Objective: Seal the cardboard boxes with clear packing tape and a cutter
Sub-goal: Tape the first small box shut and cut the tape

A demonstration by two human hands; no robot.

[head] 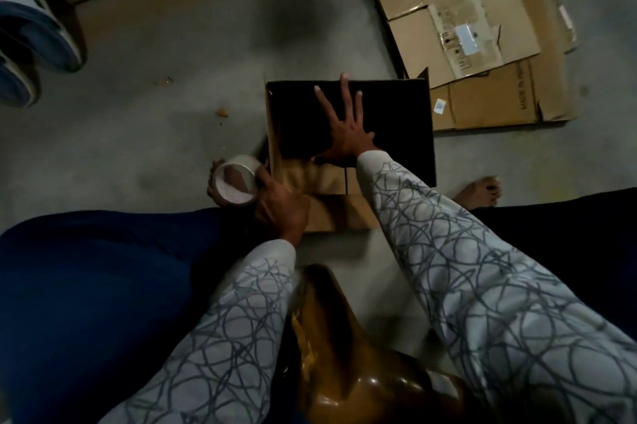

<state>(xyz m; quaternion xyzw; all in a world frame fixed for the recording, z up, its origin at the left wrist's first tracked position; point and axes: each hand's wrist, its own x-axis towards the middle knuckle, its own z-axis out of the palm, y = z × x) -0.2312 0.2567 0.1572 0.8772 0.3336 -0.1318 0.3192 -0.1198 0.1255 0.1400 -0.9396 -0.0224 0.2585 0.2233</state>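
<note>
Dull grey concrete floor [165,71] is seen beneath a brown cardboard box [396,113], set at the centre. It is square-edged, its far part lost in shadow, its near flaps matte with a straight seam. The right hand [344,128] is laid flat on it, fingers straight and spread apart. At the box's near left corner a round, pale tape roll [234,182] is gripped by the curled fingers of the left hand [279,206].

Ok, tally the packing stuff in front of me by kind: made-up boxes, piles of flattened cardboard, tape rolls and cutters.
Made-up brown cardboard box, under the flat right hand: 1
Pile of flattened brown cardboard: 1
Whitish roll of packing tape, held in the left hand: 1
Cutter: 0 in view
Total: 3
</note>
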